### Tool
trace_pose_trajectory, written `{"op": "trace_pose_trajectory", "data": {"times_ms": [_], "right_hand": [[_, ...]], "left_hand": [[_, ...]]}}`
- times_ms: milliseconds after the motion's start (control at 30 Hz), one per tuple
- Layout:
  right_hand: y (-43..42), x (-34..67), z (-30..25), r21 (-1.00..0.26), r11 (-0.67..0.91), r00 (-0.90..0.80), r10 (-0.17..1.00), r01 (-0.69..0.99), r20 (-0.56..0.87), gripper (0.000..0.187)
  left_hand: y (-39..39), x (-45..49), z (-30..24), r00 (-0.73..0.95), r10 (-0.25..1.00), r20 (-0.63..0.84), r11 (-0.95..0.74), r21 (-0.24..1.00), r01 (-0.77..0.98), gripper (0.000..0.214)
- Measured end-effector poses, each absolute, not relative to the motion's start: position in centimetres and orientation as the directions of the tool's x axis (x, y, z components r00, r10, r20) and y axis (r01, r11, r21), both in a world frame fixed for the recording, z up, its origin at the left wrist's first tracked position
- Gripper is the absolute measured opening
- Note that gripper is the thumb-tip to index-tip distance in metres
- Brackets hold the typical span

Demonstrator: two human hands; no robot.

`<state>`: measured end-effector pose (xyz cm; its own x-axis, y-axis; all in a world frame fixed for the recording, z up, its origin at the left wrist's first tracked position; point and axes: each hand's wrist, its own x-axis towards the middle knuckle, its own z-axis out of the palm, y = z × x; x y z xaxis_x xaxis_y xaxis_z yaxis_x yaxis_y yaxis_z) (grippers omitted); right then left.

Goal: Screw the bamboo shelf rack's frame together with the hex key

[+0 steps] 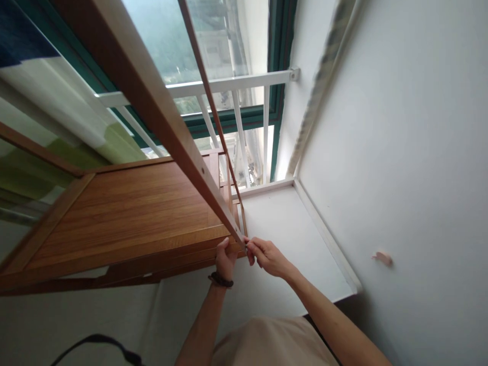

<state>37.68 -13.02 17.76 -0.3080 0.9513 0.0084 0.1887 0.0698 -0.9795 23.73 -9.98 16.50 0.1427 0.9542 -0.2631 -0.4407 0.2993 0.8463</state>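
A wooden shelf unit [125,213] with slanted side rails stands on a white ledge by the window. My left hand [224,260] grips the front right corner of the shelf board, fingers wrapped over its edge; a dark band sits on that wrist. My right hand [267,255] is pinched closed right at that corner, where the slanted rail [160,109] meets the board. Something small and metallic shows between its fingertips, too small to name.
A white ledge [290,229] runs to a white wall [400,152] on the right, with a small pink peg [382,257] on it. White window bars [236,84] and a green-framed window stand behind. A striped curtain [57,112] hangs at left. A black strap [99,343] lies low left.
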Motion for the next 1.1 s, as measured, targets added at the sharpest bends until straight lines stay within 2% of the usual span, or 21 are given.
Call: {"op": "trace_pose_trajectory", "data": {"times_ms": [200, 333, 433, 567, 667, 767, 900, 1000, 1100], "right_hand": [[-13.0, 38.2, 18.4, -0.942, 0.123, -0.276, 0.961, 0.313, 0.033, 0.031], [-12.9, 38.5, 18.9, -0.906, 0.159, -0.275, 0.960, 0.393, 0.050, 0.034], [-12.8, 38.4, 19.2, -0.917, 0.122, -0.276, 0.961, 0.379, 0.014, 0.038], [-12.7, 38.0, 19.7, -0.944, 0.013, -0.272, 0.959, 0.331, -0.082, 0.039], [-12.8, 37.6, 20.0, -0.934, -0.032, -0.222, 0.968, 0.355, -0.118, 0.041], [-13.3, 37.0, 19.4, -0.938, -0.072, -0.161, 0.978, 0.339, -0.133, 0.042], [-13.7, 36.5, 18.2, -0.979, -0.165, -0.194, 0.963, 0.117, -0.185, 0.039], [-13.7, 36.6, 17.6, -0.994, -0.103, -0.200, 0.974, 0.045, -0.110, 0.036], [-13.7, 37.0, 17.6, -0.992, 0.017, -0.167, 0.986, 0.124, -0.004, 0.033]], "left_hand": [[-9.9, 24.1, 16.6, 0.173, 0.959, -0.225, 0.281, 0.837, -0.469, 0.037], [-9.8, 24.2, 16.5, 0.166, 0.964, -0.207, 0.262, 0.848, -0.461, 0.035], [-9.8, 23.9, 15.7, 0.102, 0.967, -0.232, 0.253, 0.872, -0.419, 0.030], [-10.1, 23.1, 13.9, -0.036, 0.961, -0.276, 0.244, 0.899, -0.364, 0.010], [-10.0, 23.0, 13.6, -0.082, 0.963, -0.257, 0.214, 0.913, -0.347, 0.007], [-9.9, 23.4, 14.6, 0.026, 0.974, -0.226, 0.220, 0.905, -0.364, 0.019], [-10.0, 23.9, 16.0, 0.176, 0.960, -0.216, 0.272, 0.861, -0.429, 0.035], [-10.1, 24.0, 16.5, 0.269, 0.936, -0.229, 0.335, 0.819, -0.466, 0.038], [-10.2, 24.0, 16.6, 0.303, 0.930, -0.209, 0.341, 0.800, -0.493, 0.038]]}}
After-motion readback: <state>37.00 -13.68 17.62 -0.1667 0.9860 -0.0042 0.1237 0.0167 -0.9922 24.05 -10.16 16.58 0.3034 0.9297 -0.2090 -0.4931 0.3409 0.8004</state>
